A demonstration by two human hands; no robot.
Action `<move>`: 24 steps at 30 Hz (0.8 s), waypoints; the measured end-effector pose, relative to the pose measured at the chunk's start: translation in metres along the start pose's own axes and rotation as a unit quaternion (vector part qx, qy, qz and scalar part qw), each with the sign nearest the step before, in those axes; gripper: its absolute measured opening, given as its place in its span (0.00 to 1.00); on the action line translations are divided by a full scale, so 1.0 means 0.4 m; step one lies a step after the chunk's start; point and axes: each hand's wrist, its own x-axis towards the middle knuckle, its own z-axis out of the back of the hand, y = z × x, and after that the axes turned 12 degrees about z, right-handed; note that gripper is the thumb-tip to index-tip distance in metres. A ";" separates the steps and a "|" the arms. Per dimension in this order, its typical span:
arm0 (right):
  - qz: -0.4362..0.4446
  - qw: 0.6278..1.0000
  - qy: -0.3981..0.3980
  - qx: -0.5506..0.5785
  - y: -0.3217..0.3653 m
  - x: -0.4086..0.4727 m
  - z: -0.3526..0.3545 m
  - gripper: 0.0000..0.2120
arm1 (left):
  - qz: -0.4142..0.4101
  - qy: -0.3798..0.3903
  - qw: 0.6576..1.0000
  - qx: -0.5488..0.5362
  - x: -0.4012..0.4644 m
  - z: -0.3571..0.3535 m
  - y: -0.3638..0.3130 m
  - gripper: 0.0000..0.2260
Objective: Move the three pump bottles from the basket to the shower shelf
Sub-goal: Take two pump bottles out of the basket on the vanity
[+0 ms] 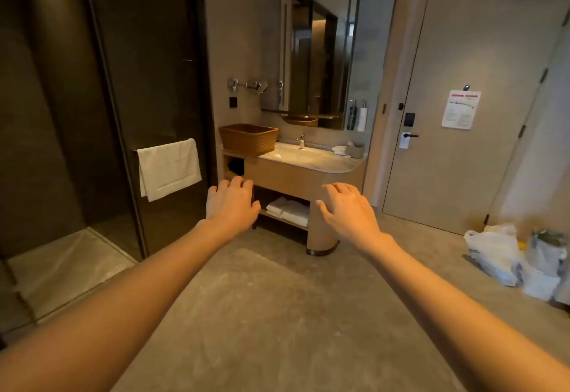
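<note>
While both bare arms stretch forward over the floor, the left hand (232, 203) and right hand (348, 206) hang palms down with fingers loosely spread, each grip apart and holding nothing. Well ahead, a woven basket (248, 139) sits on the left end of the vanity counter (311, 159), beside the sink; its inside is hidden from this angle, so the pump bottles cannot be seen in it. Two wall-mounted dispensers (357, 115), one dark and one white, hang right of the mirror (319, 49). Folded white towels (290, 211) lie on the open shelf under the counter. Left stands the dark glass shower (92, 114), a white towel (169, 169) draped on its bar.
</note>
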 end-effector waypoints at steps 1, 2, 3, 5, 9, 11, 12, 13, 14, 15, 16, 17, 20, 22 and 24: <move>0.001 1.000 -0.003 0.005 -0.034 0.031 -0.015 0.22 | 0.003 0.012 1.000 0.006 0.035 -0.017 -0.019 0.22; -0.006 1.000 -0.010 0.012 -0.075 0.066 -0.029 0.22 | 0.011 0.010 1.000 0.005 0.078 -0.037 -0.038 0.22; -0.007 1.000 -0.015 0.014 -0.119 0.106 -0.043 0.22 | 0.014 0.011 1.000 0.007 0.125 -0.056 -0.055 0.22; -0.012 1.000 -0.009 0.019 -0.200 0.184 -0.061 0.22 | 0.025 0.021 0.999 0.009 0.212 -0.076 -0.094 0.22; -0.008 0.999 -0.006 0.036 -0.327 0.293 -0.141 0.22 | 0.035 0.027 0.999 0.016 0.350 -0.143 -0.165 0.23; -0.006 0.998 0.026 0.054 -0.368 0.318 -0.210 0.21 | 0.033 0.049 0.998 0.028 0.389 -0.199 -0.185 0.22; -0.002 0.997 0.044 0.062 -0.385 0.331 -0.245 0.21 | 0.031 0.055 0.998 0.031 0.407 -0.231 -0.189 0.22; 0.003 0.996 0.059 0.066 -0.403 0.347 -0.280 0.21 | 0.032 0.061 0.997 0.032 0.428 -0.263 -0.190 0.21; 0.005 0.995 0.070 0.070 -0.420 0.368 -0.312 0.20 | 0.033 0.070 0.996 0.034 0.449 -0.294 -0.190 0.21; 0.007 0.995 0.074 0.073 -0.439 0.394 -0.343 0.20 | 0.033 0.079 0.996 0.036 0.475 -0.325 -0.189 0.20; 0.010 0.994 0.078 0.075 -0.456 0.422 -0.368 0.19 | 0.036 0.088 0.995 0.040 0.503 -0.351 -0.188 0.20; 0.013 0.994 0.076 0.079 -0.476 0.453 -0.394 0.18 | 0.035 0.090 0.994 0.044 0.535 -0.378 -0.187 0.20; 0.018 0.994 0.070 0.077 -0.520 0.551 -0.449 0.18 | 0.047 0.089 0.994 0.038 0.643 -0.426 -0.185 0.20; 0.017 0.994 0.068 0.081 -0.554 0.644 -0.500 0.18 | 0.055 0.086 0.994 0.026 0.732 -0.470 -0.188 0.20; 0.015 0.994 0.067 0.090 -0.584 0.754 -0.552 0.19 | 0.058 0.081 0.995 0.018 0.827 -0.524 -0.192 0.19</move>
